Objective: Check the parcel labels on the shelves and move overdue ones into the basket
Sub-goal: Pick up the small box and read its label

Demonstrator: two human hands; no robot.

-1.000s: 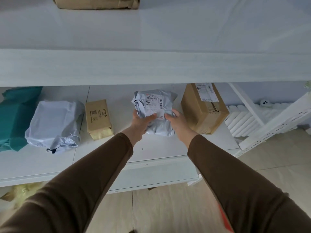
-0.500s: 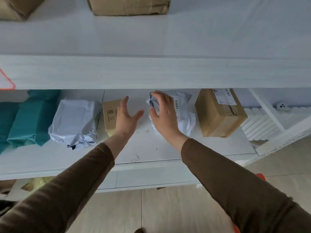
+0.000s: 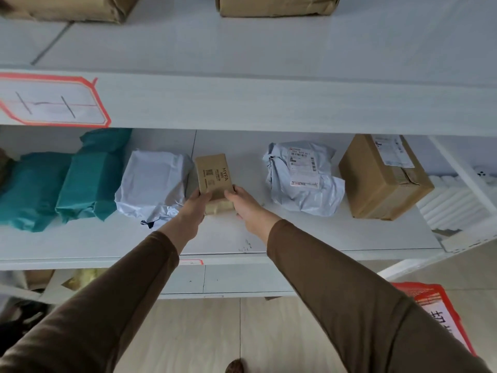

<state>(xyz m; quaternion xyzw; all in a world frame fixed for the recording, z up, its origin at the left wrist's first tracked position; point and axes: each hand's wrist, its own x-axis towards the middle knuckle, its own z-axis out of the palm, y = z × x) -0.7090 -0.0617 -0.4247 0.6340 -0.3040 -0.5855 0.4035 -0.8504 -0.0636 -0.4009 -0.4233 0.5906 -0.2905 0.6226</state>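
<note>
A small brown cardboard box [image 3: 212, 175] printed "MYFA" stands on the middle shelf [image 3: 309, 235]. My left hand [image 3: 194, 205] grips its near left corner and my right hand [image 3: 243, 201] grips its near right corner. Right of it lies a grey poly mailer [image 3: 301, 181] with a white barcode label facing up, free of both hands. Farther right sits a larger brown carton [image 3: 382, 181] with a label on top. Left of the small box lies another grey poly bag [image 3: 150, 184], then two teal wrapped parcels [image 3: 91, 173]. A red-edged basket [image 3: 441, 316] shows at the lower right.
The upper shelf [image 3: 242, 49] carries two brown parcels [image 3: 277, 5] at the top edge. A red-framed tag [image 3: 51, 100] is stuck on that shelf's front edge. White diagonal braces [image 3: 457, 168] stand at the right end. Tan floor tiles lie below.
My hands let go of the labelled grey mailer, which now lies on the shelf, and both moved left to take hold of the small brown box. The view shifted left.
</note>
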